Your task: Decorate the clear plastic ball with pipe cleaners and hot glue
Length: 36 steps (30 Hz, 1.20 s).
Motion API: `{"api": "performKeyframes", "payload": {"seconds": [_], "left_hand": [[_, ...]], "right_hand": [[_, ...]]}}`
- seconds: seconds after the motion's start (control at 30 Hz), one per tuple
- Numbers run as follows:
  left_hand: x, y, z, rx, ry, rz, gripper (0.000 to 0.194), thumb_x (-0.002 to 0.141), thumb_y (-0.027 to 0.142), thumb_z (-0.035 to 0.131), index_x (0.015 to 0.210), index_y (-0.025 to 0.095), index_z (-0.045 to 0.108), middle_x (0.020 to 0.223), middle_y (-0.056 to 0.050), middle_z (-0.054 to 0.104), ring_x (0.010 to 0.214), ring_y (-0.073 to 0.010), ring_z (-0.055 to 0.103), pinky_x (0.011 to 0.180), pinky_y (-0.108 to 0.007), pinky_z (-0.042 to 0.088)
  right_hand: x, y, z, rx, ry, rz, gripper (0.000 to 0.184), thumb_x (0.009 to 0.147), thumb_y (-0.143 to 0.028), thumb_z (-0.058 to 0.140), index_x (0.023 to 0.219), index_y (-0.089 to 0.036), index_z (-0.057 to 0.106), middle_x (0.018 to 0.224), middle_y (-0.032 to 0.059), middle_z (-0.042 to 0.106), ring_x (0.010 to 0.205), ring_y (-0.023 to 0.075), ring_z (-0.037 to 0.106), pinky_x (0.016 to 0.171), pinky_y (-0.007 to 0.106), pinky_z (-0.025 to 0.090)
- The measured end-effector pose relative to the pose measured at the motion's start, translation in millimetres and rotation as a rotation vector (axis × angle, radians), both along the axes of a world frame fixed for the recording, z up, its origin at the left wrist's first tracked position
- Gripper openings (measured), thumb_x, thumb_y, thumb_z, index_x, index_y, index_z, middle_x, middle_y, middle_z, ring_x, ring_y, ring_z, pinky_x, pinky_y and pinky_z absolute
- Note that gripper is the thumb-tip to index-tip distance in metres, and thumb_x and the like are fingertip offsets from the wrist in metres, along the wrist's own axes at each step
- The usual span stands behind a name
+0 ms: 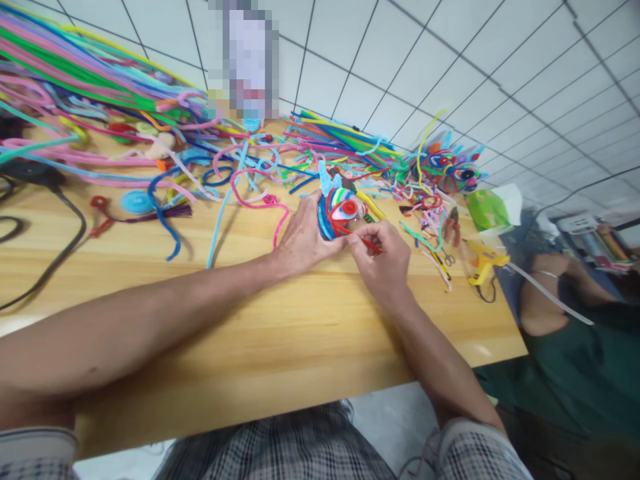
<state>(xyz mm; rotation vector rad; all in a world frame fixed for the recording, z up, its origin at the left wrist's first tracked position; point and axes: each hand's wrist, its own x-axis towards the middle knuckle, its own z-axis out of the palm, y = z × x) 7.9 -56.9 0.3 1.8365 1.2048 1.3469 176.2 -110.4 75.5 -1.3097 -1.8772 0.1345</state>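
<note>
My left hand (pixel 305 237) is closed around the left side of a small multicoloured pipe-cleaner figure (pixel 340 207) standing on the wooden table (pixel 280 333). The figure has blue, red, green and white coils and a red round eye. My right hand (pixel 383 257) sits just right of it, fingers pinched on a thin red pipe cleaner (pixel 369 244) that runs up to the figure's lower edge. Both forearms rest across the tabletop.
Heaps of loose coloured pipe cleaners (pixel 100 87) cover the table's far half. A finished colourful figure (pixel 450 170) stands at the far right. A yellow glue gun (pixel 483 263), pliers (pixel 453 227) and a green packet (pixel 487 208) lie right. A black cable (pixel 60 247) runs left. Another person (pixel 565 293) sits right.
</note>
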Motion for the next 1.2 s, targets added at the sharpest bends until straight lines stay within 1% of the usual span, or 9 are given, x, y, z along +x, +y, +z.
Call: {"api": "performKeyframes", "payload": {"seconds": [0.13, 0.23, 0.43, 0.6, 0.7, 0.83, 0.9, 1.03, 1.2], "left_hand": [[-0.6, 0.2, 0.5, 0.012, -0.019, -0.019, 0.093, 0.079, 0.053, 0.094, 0.151, 0.025, 0.044, 0.145, -0.016, 0.063, 0.138, -0.0381, 0.064, 0.117, -0.056, 0.056], [-1.2, 0.4, 0.1, 0.007, -0.032, -0.023, 0.092, 0.08, 0.055, 0.093, 0.151, 0.025, 0.045, 0.145, -0.016, 0.063, 0.138, -0.0383, 0.064, 0.117, -0.057, 0.055], [-2.4, -1.0, 3.6, -0.012, -0.015, -0.028, 0.092, 0.08, 0.055, 0.092, 0.152, 0.023, 0.044, 0.146, -0.017, 0.063, 0.138, -0.0385, 0.064, 0.118, -0.058, 0.055], [-3.0, -2.6, 8.0, -0.042, -0.008, -0.029, 0.095, 0.082, 0.062, 0.09, 0.153, 0.02, 0.043, 0.146, -0.019, 0.063, 0.138, -0.0392, 0.064, 0.118, -0.058, 0.055], [-3.3, -2.5, 6.9, -0.048, -0.007, -0.036, 0.097, 0.08, 0.063, 0.092, 0.154, 0.022, 0.044, 0.149, -0.018, 0.062, 0.14, -0.039, 0.063, 0.12, -0.058, 0.054], [-4.5, -1.8, 3.4, -0.04, -0.024, -0.071, 0.101, 0.076, 0.058, 0.095, 0.157, 0.025, 0.045, 0.154, -0.017, 0.059, 0.146, -0.0394, 0.06, 0.124, -0.058, 0.052], [-6.1, -1.7, 2.6, -0.051, -0.031, -0.077, 0.103, 0.076, 0.059, 0.095, 0.158, 0.025, 0.044, 0.158, -0.019, 0.057, 0.15, -0.0404, 0.058, 0.126, -0.059, 0.05], [-11.6, -1.5, 3.6, -0.08, -0.033, -0.114, 0.098, 0.083, 0.065, 0.088, 0.16, 0.024, 0.044, 0.164, -0.02, 0.053, 0.155, -0.0408, 0.053, 0.13, -0.061, 0.046], [-16.8, -0.6, 4.0, -0.08, -0.105, -0.201, 0.076, 0.098, 0.061, 0.071, 0.16, 0.028, 0.043, 0.167, -0.015, 0.053, 0.156, -0.0352, 0.053, 0.134, -0.058, 0.042]], "right_hand": [[-1.1, 1.7, -2.7, -0.07, 0.074, -0.009, 0.012, 0.096, -0.032, 0.07, 0.086, -0.026, 0.066, 0.074, -0.0038, 0.06, 0.063, 0.0143, 0.05, 0.062, 0.031, 0.044], [-1.2, 2.8, -4.1, -0.1, 0.112, -0.025, 0.014, 0.096, -0.034, 0.07, 0.085, -0.026, 0.065, 0.074, -0.0031, 0.06, 0.064, 0.0149, 0.052, 0.061, 0.032, 0.044], [0.9, 5.9, -6.5, -0.109, 0.126, -0.048, 0.013, 0.093, -0.032, 0.07, 0.083, -0.026, 0.063, 0.072, -0.0038, 0.06, 0.065, 0.015, 0.053, 0.063, 0.032, 0.046], [2.1, 8.5, -8.0, -0.135, 0.14, -0.056, 0.013, 0.093, -0.032, 0.07, 0.084, -0.026, 0.064, 0.072, -0.0038, 0.062, 0.065, 0.0151, 0.056, 0.065, 0.033, 0.047], [2.2, 9.8, -9.1, -0.132, 0.153, -0.052, 0.013, 0.093, -0.033, 0.071, 0.083, -0.026, 0.064, 0.074, -0.0029, 0.064, 0.067, 0.016, 0.059, 0.066, 0.034, 0.048], [2.8, 10.8, -9.2, -0.134, 0.161, -0.056, 0.013, 0.092, -0.032, 0.071, 0.083, -0.026, 0.064, 0.073, -0.0032, 0.065, 0.066, 0.0159, 0.058, 0.067, 0.034, 0.049], [3.5, 11.1, -8.4, -0.135, 0.165, -0.047, 0.013, 0.091, -0.031, 0.07, 0.082, -0.026, 0.063, 0.073, -0.0035, 0.065, 0.065, 0.0158, 0.058, 0.067, 0.034, 0.049], [6.1, 12.4, -7.9, -0.138, 0.175, -0.041, 0.012, 0.09, -0.03, 0.069, 0.082, -0.026, 0.063, 0.071, -0.0041, 0.062, 0.065, 0.0155, 0.056, 0.066, 0.033, 0.048], [8.6, 13.9, -11.2, -0.145, 0.178, -0.043, 0.012, 0.091, -0.032, 0.068, 0.082, -0.027, 0.062, 0.072, -0.0033, 0.063, 0.066, 0.0158, 0.056, 0.064, 0.032, 0.046]]}}
